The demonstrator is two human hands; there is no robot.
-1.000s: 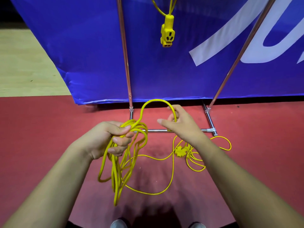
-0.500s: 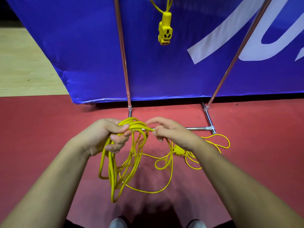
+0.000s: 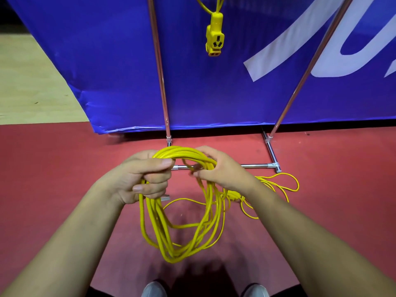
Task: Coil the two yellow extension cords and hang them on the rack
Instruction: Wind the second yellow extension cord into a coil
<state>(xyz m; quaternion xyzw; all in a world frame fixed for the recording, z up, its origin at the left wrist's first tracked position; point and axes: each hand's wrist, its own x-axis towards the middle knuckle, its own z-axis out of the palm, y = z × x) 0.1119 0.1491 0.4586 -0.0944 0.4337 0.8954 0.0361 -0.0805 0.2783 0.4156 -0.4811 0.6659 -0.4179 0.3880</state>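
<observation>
Head view: take the base bar [image 3: 255,166] of the rack [image 3: 159,71] as your reference. Both of your hands sit just in front of its left half, at the top of the coil [image 3: 184,232]. Your left hand [image 3: 141,179] is closed round the gathered loops, thumb on top. Your right hand [image 3: 222,170] is curled over the same bundle just beside it, fingertips pinching the strands. The coil hangs from that shared grip as a long loop. Its long axis runs from the base bar straight back toward your shoes, and its low end is over the red floor [image 3: 64,168]. The uncoiled length [image 3: 287,183] lies on the floor in front of the right end of the base bar, trailing under your right wrist. Your right hand is therefore the nearer one, and the next gather is judged to come from that side while the left keeps the bundle. Above the base bar, between the two uprights, the socket end [image 3: 215,37] of a yellow cord hangs from a point beyond the top edge, so one cord appears to be hung already. No brand or rating can be read on that socket. The blue banner [image 3: 107,61] behind the rack carries large white letter shapes, cropped too far to read
</observation>
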